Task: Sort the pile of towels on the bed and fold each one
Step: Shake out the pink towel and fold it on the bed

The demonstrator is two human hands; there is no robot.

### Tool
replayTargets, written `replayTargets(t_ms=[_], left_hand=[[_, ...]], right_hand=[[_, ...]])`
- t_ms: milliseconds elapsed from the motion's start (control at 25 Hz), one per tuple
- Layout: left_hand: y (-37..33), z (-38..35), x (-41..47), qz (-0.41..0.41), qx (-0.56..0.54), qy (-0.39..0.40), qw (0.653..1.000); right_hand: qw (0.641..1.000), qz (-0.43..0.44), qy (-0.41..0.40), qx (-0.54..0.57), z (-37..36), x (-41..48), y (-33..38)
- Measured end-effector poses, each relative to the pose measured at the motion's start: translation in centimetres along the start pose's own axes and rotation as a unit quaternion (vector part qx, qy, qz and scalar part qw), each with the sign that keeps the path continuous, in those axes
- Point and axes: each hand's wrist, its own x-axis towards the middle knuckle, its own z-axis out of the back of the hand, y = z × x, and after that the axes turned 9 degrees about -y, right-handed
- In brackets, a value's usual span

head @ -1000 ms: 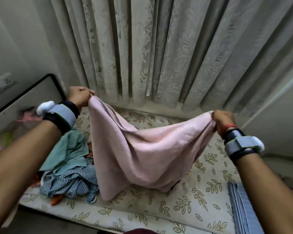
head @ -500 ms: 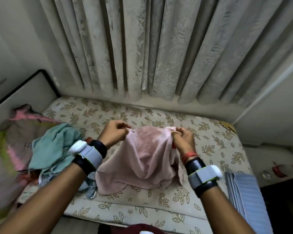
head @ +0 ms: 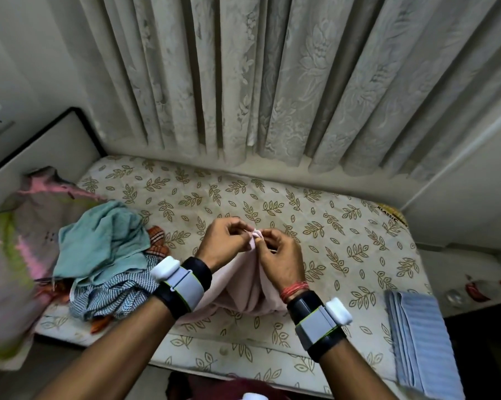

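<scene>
Leaf-patterned mattress (head: 344,226) before a pale pleated curtain (head: 272,82). The left hand (head: 226,243) and right hand (head: 281,261) meet, each pinching an upper corner of the pink towel (head: 243,293) between thumb and curled fingers, with the corners touching. The pink towel hangs doubled below the hands, its lower part resting on the mattress and its sides partly hidden by both wrists. Left of the pink towel lies the unsorted pile, a teal towel (head: 102,241) over a blue striped cloth (head: 113,298). To its right lies a folded grey-blue towel (head: 419,336).

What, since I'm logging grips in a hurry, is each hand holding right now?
Left hand: closed, pinching the pink towel at its top.
Right hand: closed, pinching the same towel beside it.
</scene>
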Motion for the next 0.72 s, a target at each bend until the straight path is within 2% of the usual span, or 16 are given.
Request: replayTargets(t_ms=[240, 440, 600, 720], left_hand=[[-0.6, 0.6, 0.2, -0.040, 0.080, 0.024, 0.996], [-1.5, 0.4, 0.4, -0.064, 0.098, 0.000, 0.993], [-1.1, 0.7, 1.1, -0.064, 0.094, 0.001, 0.994], [-1.2, 1.1, 1.7, -0.086, 0.103, 0.035, 0.990]], right_hand=[[0.999, 0.032, -0.037, -0.001, -0.2, -0.9, 0.6], [0.995, 0.054, -0.081, -0.008, -0.6, -0.9, 1.0], [0.996, 0.079, -0.037, -0.010, -0.4, -1.0, 0.9], [0.994, 0.096, -0.040, -0.023, 0.3, -0.5, 1.0]])
